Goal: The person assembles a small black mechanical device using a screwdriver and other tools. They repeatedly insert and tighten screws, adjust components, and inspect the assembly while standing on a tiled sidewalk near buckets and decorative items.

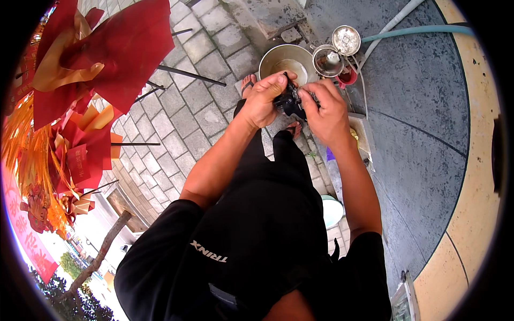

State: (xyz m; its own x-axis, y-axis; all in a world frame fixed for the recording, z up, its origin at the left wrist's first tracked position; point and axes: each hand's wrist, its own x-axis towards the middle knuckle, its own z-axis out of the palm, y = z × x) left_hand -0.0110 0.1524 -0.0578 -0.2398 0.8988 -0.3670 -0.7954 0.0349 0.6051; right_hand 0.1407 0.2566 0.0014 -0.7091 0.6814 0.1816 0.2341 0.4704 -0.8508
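Both hands meet in front of me around a small black mechanical part (289,104) with an irregular shape; its exact kind cannot be made out. My left hand (261,102) grips it from the left, thumb along its upper side. From the right, my right hand (327,114) closes its thumb and fingers on the part's other side. Just beyond the hands stands a round metal basin (266,60) with shallow, cloudy liquid in it. My hands hide its near side.
Right of the basin sit a metal strainer-like pot (327,70), a round container of white stuff (346,40) and a red cup (350,78). A teal hose (415,30) crosses the dark slab (417,96). Red wrapping paper (126,53) hangs at left above grey paving (199,120).
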